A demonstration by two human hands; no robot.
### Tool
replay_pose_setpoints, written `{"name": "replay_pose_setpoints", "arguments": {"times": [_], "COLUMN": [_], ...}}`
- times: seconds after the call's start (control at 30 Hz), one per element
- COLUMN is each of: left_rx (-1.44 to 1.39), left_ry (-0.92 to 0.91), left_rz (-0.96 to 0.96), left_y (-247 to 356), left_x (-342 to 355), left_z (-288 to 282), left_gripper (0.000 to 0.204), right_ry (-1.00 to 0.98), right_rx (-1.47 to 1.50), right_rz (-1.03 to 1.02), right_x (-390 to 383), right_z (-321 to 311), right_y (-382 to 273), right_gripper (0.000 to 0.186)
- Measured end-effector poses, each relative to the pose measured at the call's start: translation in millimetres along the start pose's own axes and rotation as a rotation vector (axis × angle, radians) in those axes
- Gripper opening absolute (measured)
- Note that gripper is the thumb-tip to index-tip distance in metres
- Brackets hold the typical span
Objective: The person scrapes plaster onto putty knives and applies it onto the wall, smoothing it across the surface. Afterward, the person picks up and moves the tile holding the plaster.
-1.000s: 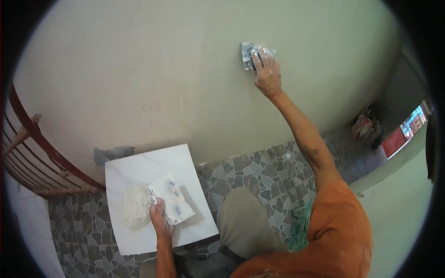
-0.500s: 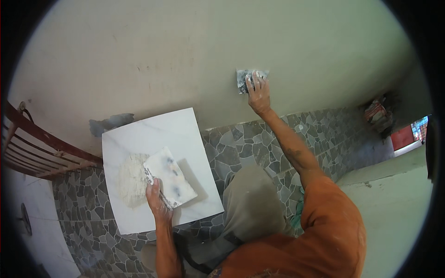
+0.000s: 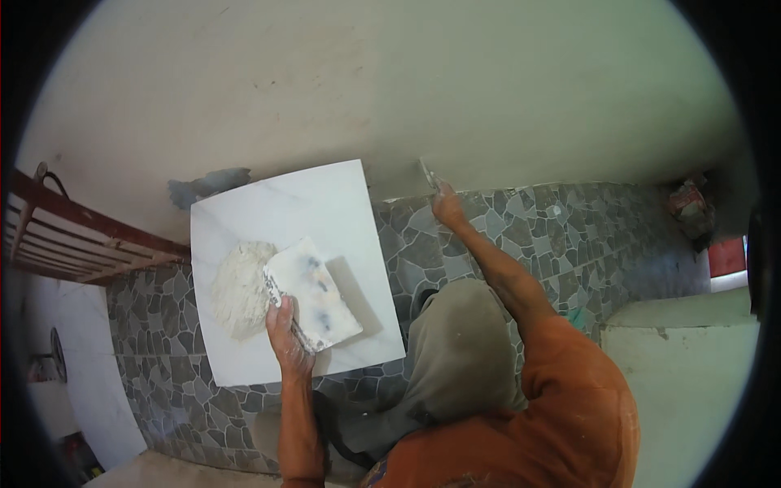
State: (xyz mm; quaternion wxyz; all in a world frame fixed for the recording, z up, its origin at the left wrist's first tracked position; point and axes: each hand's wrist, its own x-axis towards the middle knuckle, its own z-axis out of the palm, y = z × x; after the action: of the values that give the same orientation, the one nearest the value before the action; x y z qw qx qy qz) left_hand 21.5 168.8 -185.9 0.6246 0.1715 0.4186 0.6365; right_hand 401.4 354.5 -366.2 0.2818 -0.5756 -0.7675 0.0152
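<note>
My left hand (image 3: 286, 335) is closed on the near edge of a flat, putty-smeared plate (image 3: 313, 289), its fingers partly beneath it. The plate is tilted above a white marble-look board (image 3: 329, 199), where a heap of pale powder (image 3: 242, 293) lies just left of it. Low on the wall, right of the board, my right hand (image 3: 447, 206) grips a flat putty scraper (image 3: 429, 174). Its blade shows nearly edge-on, with its tip at the wall; whether it presses on the surface I cannot tell.
The pale wall (image 3: 488, 89) stretches across the far side, with a grey patch (image 3: 207, 185) behind the board. A reddish metal gate (image 3: 89, 236) stands at left. Stone-patterned flooring (image 3: 569, 236) runs below. A bag (image 3: 691, 210) lies far right, beyond a low pale ledge (image 3: 683, 350).
My right hand has come down the wall with the scraper, turning it from face-on to nearly edge-on. The left hand still holds the plate over the board. The whole view has shifted slightly.
</note>
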Motion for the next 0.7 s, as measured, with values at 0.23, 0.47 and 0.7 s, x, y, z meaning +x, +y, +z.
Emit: {"name": "replay_pose_setpoints", "arguments": {"times": [0.23, 0.47, 0.7], "left_rx": [-0.032, -0.054, -0.143], "left_ry": [0.001, -0.063, -0.201], "left_rz": [0.043, 0.066, 0.079], "left_y": [11.4, 4.1, 4.6], "left_x": [3.2, 1.6, -3.2], "left_z": [2.7, -4.4, -4.0], "left_gripper": [0.035, 0.034, 0.031], "right_ry": [-0.083, -0.239, 0.453], "right_rx": [1.435, 1.121, -0.02], "right_rz": [0.861, 0.51, -0.482], "right_x": [37.1, 154.3, 275.4], "right_z": [-60.9, -283.0, -459.1], "right_y": [-62.7, -183.9, -326.9], "right_gripper": [0.027, 0.023, 0.027]}}
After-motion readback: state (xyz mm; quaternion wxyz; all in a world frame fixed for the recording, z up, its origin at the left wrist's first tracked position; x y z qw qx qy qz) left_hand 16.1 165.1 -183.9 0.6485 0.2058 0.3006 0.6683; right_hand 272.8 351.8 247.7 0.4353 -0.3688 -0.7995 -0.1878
